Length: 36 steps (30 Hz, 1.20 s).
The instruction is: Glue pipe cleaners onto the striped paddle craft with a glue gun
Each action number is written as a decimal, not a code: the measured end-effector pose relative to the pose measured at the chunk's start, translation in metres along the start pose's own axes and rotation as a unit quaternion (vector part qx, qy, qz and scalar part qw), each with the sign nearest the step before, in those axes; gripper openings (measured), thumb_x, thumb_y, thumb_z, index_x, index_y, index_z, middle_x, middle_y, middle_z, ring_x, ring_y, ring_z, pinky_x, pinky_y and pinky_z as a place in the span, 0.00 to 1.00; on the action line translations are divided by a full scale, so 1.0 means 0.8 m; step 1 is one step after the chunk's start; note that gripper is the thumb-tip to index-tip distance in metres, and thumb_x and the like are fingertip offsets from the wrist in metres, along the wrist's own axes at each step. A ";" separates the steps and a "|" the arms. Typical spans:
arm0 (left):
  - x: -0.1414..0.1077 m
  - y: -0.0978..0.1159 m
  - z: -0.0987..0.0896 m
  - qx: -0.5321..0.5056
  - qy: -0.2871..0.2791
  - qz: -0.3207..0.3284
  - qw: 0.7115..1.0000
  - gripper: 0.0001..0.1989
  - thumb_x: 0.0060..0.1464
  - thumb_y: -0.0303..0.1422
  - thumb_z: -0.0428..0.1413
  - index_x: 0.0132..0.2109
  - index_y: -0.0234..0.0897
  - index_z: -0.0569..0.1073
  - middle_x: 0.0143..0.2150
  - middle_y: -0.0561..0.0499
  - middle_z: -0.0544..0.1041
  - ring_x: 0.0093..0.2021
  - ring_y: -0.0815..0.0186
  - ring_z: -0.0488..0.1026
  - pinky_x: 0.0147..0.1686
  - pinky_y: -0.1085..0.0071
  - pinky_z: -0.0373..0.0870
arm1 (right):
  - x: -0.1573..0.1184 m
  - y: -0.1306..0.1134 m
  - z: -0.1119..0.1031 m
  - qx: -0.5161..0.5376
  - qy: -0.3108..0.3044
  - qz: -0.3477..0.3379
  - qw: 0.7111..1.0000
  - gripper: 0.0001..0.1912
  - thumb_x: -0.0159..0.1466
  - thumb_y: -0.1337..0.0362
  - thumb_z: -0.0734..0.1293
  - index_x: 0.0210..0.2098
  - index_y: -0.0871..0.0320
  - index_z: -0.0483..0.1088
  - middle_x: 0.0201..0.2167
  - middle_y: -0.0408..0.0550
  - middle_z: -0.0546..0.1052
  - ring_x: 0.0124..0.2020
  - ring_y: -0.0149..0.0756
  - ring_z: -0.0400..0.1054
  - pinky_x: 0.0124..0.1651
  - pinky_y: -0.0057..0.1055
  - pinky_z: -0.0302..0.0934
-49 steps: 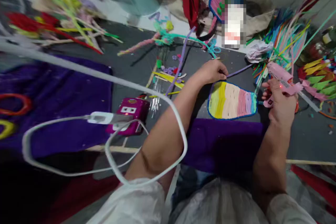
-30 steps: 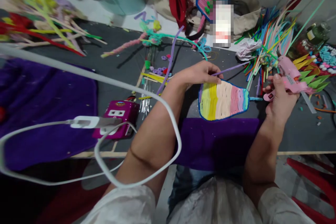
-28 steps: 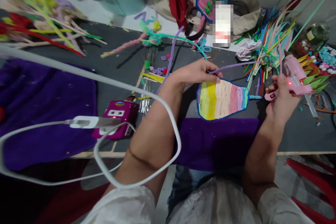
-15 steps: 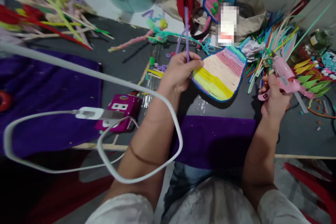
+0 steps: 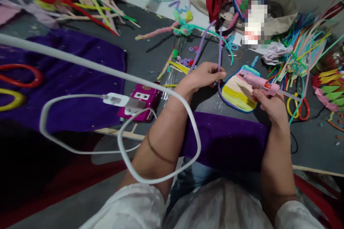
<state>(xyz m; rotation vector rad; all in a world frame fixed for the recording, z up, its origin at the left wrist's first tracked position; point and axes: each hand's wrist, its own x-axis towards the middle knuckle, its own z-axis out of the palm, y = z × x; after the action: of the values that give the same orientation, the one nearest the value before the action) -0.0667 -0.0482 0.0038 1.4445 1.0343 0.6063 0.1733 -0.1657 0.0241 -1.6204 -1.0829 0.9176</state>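
My left hand [image 5: 206,75] is closed, thumb and fingers pinching a purple pipe cleaner [image 5: 220,48] that stands up from them and runs down along the left edge of a pear-shaped craft piece [image 5: 238,101]. Yellow, cream, pink and purple stripes fill the piece inside a blue border, and it lies on the dark table. In my right hand [image 5: 272,105] is a pink hot glue gun [image 5: 260,83], a clear glue stick at its back. Its nozzle points left above the upper part of the piece; whether it touches is unclear.
A white cable [image 5: 200,128] loops across my left forearm, near a magenta power socket box [image 5: 143,96]. Scissors [image 5: 303,109] and bundled pipe cleaners [image 5: 298,64] lie at right. Purple cloth [image 5: 88,75] covers the left side. A crumpled paper [image 5: 276,53] sits behind the piece.
The glue gun has come left from beside the pipe cleaner bundle to above the craft piece. The piece, earlier held up at my left fingers, now lies lower. The view has shifted left.
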 end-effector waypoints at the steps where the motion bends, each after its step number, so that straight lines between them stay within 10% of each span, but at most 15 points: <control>1: -0.002 -0.002 -0.001 -0.015 -0.011 -0.005 1.000 0.07 0.54 0.31 0.64 0.40 0.33 0.79 0.29 0.53 0.76 0.27 0.70 0.71 0.25 0.76 0.67 | -0.001 0.000 -0.001 -0.011 -0.013 0.000 1.000 0.20 0.53 0.46 0.80 0.35 0.54 0.82 0.28 0.46 0.83 0.32 0.39 0.79 0.28 0.29 0.72; 10: -0.014 -0.009 0.001 -0.059 -0.028 -0.010 0.998 0.20 0.54 0.29 0.64 0.54 0.30 0.79 0.33 0.53 0.77 0.27 0.69 0.71 0.28 0.72 0.70 | -0.005 -0.008 -0.005 -0.083 -0.132 0.031 0.987 0.24 0.57 0.42 0.75 0.28 0.59 0.82 0.20 0.45 0.79 0.17 0.26 0.64 0.18 0.22 0.57; 23: -0.013 -0.014 -0.004 -0.076 -0.019 -0.038 0.996 0.16 0.53 0.26 0.64 0.50 0.32 0.81 0.27 0.56 0.71 0.24 0.72 0.67 0.25 0.75 0.67 | -0.002 0.002 -0.004 -0.063 -0.140 0.075 0.985 0.22 0.52 0.44 0.79 0.24 0.57 0.80 0.13 0.39 0.72 0.16 0.29 0.64 0.18 0.25 0.57; 29: -0.013 -0.015 -0.004 -0.076 -0.021 -0.044 0.996 0.17 0.51 0.29 0.66 0.49 0.31 0.82 0.28 0.55 0.74 0.25 0.72 0.69 0.27 0.74 0.70 | -0.004 0.000 0.004 -0.016 -0.135 0.090 0.987 0.13 0.47 0.56 0.83 0.22 0.51 0.79 0.12 0.37 0.70 0.29 0.42 0.77 0.36 0.35 0.75; 36: -0.008 -0.018 -0.001 -0.072 -0.010 -0.056 0.996 0.16 0.51 0.27 0.67 0.49 0.31 0.83 0.29 0.54 0.75 0.26 0.72 0.70 0.26 0.75 0.71 | -0.004 -0.010 0.010 -0.017 -0.233 0.037 0.972 0.12 0.57 0.54 0.79 0.40 0.48 0.86 0.43 0.43 0.87 0.51 0.47 0.80 0.59 0.43 0.73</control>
<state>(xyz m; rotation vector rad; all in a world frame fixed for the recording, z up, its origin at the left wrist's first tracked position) -0.0736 -0.0549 -0.0086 1.2563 1.0286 0.5724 0.1633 -0.1650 0.0296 -1.5166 -1.3663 1.3814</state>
